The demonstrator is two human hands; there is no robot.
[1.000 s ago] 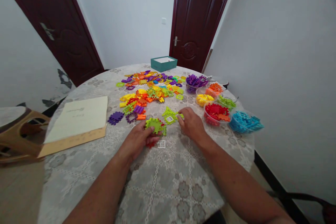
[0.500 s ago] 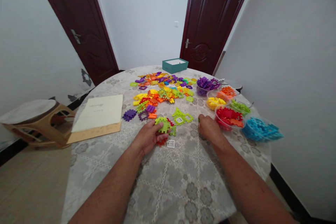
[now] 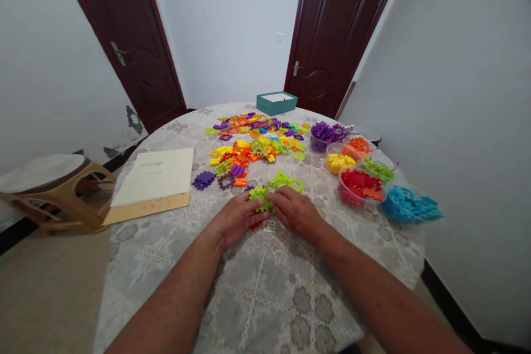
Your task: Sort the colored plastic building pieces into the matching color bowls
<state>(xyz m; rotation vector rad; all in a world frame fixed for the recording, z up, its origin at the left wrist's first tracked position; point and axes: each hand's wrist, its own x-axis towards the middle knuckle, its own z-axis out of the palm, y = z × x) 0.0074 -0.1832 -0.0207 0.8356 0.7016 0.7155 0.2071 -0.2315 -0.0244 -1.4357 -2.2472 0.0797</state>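
Note:
My left hand (image 3: 236, 215) grips a lime-green toothed building piece (image 3: 258, 198), thumb on top and fingers curled beneath. Bent over its right edge, my right hand (image 3: 295, 211) has its fingertips pinched there; any small part between them is hidden. Just beyond the hands lie more lime-green building pieces (image 3: 286, 179), partly covered by my right fingers. A small white window-grid piece (image 3: 269, 226) rests on the tablecloth below the hands, beside a red piece (image 3: 256, 225) that shows only in part under my left fingers.
Loose coloured pieces (image 3: 259, 149) are heaped across the middle. Right of them stand clear tubs with purple (image 3: 327, 133), yellow (image 3: 340, 164), red (image 3: 360, 185) and blue pieces (image 3: 409, 203). Paper (image 3: 157, 177) lies on the left, and a teal box (image 3: 276, 104) at the far edge.
My right hand has moved left from beside the red tub to the lime-green piece in my left hand. The left hand stays nearly in place.

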